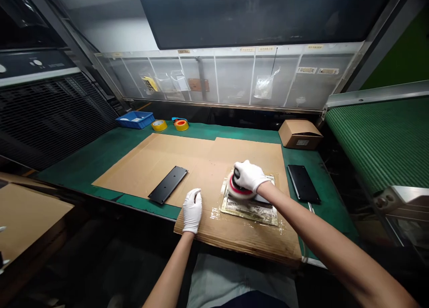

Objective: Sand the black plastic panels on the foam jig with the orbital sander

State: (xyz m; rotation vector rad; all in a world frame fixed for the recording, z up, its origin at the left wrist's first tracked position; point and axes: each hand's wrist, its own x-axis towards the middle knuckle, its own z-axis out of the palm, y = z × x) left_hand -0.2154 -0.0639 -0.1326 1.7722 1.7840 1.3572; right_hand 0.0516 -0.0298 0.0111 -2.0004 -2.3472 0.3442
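Observation:
My right hand point(250, 176), in a white glove, is wrapped round the black top of a round polisher point(239, 193) with a red ring and a pale pad. The pad rests over a worn, smeared rectangular frame point(248, 214) on the cardboard; a dark panel partly shows inside, mostly hidden by the tool and my forearm. My left hand point(192, 210), also gloved, lies on the cardboard's near edge with its fingers curled in and nothing visible in them. Just beyond it to the left is a black rectangular plate point(168, 184). Another black plate point(303, 183) lies right of the cardboard.
Stacked cardboard sheets point(134, 158) cover much of the green bench point(80, 158). Toward the back are a blue tray point(136, 120), yellow tape rolls point(159, 125) and a cardboard box point(300, 134). A green ribbed conveyor point(385, 134) stands at right; a clear-pocketed panel point(231, 80) rises behind.

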